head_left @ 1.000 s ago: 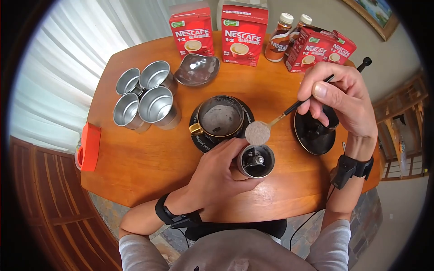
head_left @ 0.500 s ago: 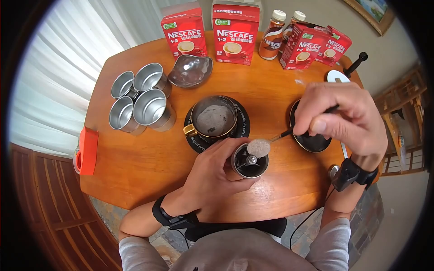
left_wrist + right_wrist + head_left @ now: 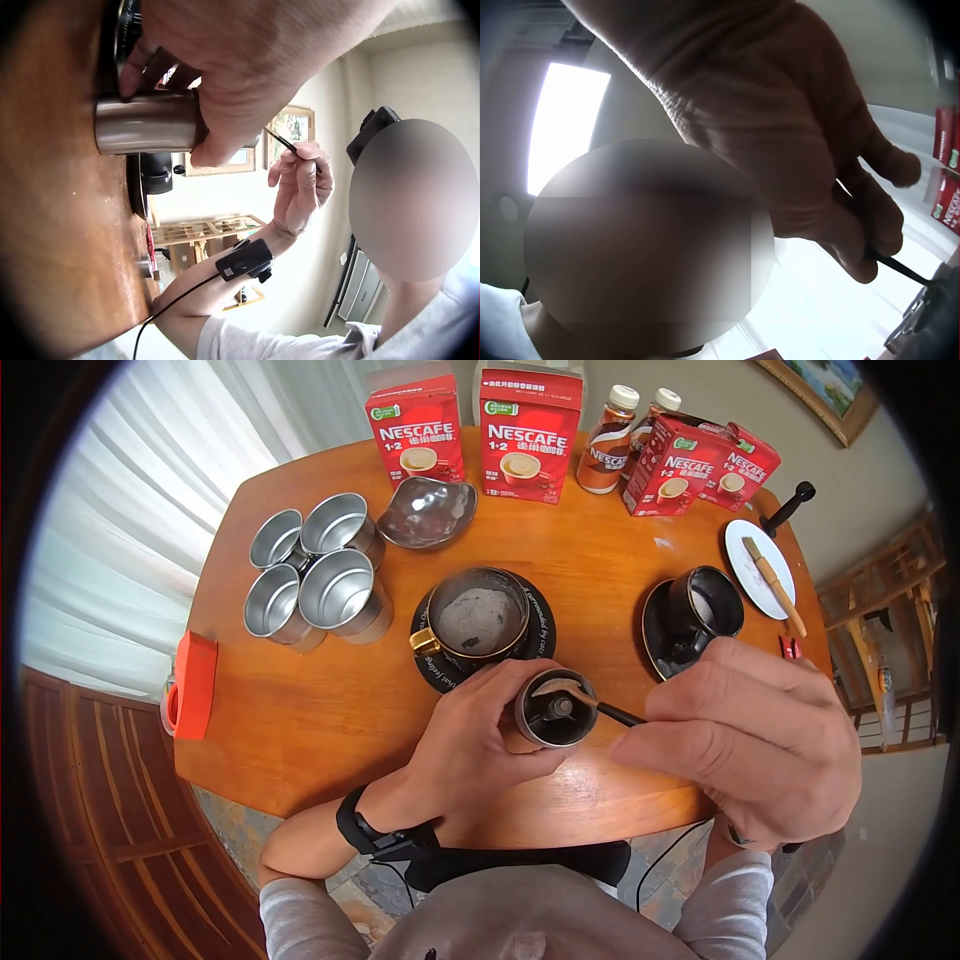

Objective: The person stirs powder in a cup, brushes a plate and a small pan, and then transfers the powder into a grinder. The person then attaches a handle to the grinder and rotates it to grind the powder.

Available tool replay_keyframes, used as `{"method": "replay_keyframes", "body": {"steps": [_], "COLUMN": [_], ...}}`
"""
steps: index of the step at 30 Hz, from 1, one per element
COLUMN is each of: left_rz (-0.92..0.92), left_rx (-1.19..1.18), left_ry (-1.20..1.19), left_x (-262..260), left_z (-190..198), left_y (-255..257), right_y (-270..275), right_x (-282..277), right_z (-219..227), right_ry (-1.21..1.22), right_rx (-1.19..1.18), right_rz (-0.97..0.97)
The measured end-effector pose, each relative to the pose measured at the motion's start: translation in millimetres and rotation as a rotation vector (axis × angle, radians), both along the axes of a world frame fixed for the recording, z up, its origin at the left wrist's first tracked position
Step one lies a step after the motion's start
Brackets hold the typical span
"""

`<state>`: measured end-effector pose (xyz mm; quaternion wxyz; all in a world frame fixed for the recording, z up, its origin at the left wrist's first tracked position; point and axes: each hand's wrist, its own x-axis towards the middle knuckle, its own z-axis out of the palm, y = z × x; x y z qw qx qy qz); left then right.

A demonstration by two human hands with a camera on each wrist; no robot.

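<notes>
My left hand grips a metal hand coffee grinder upright on the table, fingers and thumb around its body. In the head view its round mouth faces up, with a central shaft inside. My right hand pinches the black handle of a small spoon, which also shows in the right wrist view as a thin dark handle. The spoon's bowl is tipped on its side within the grinder's mouth. Just beyond the left hand, a dark cup with a gold handle holds greyish powder on a black saucer.
A second black cup stands on a saucer at the right, near a white plate bearing a brush. Several steel cups and a glossy bowl sit left. Red Nescafe boxes and bottles line the back.
The spoon, heaped with pale powder before, has come down to the grinder's mouth and turned over; the heap is gone from it. My right hand has moved nearer my body. The left hand keeps its grip.
</notes>
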<state>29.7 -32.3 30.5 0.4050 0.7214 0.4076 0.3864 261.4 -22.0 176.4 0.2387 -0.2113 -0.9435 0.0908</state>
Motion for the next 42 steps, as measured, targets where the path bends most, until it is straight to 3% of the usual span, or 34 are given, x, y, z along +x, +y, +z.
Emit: {"method": "replay_keyframes", "body": {"steps": [4,12,17,22,25,28,30,32,37,40,42], "left_rz": [-0.010,-0.011,-0.013,-0.008,-0.013,0.017,-0.004,-0.002,-0.019,-0.085,-0.126], "left_rx": [-0.104,-0.050,-0.088,-0.124,-0.162,-0.191,-0.241,-0.273,-0.303,-0.292,-0.253], "left_ry": [0.026,0.054,0.066,-0.025,-0.065,-0.112,-0.125,-0.134,-0.148,-0.132,-0.096], "left_x": [-2,-4,-4,-3,-1,2,3,6,16,26,33], "left_z": [4,3,2,-5,-7,-7,-2,2,3,4,6], "left_y": [-2,-2,-2,-3,-3,-5,-7,-6,-9,-12,-10], "right_y": [17,42,73,72,70,51,27,0,-49,-77,-82], "right_x": [11,-21,-45,-37,-18,20,52,82,147,159,168], "right_z": [-3,-22,-79,-72,-54,-26,-7,-2,-50,-83,-102], "right_ry": [0.106,0.358,0.308,0.089,0.067,0.264,0.249,0.245,0.030,-0.149,-0.115], "right_rx": [-0.067,-0.588,-0.494,-0.434,-0.276,-0.179,-0.107,-0.185,-0.408,-0.344,-0.260], "right_rz": [0.054,-0.369,-0.303,-0.302,-0.405,-0.514,-0.622,-0.777,-0.965,-1.149,-1.252]}}
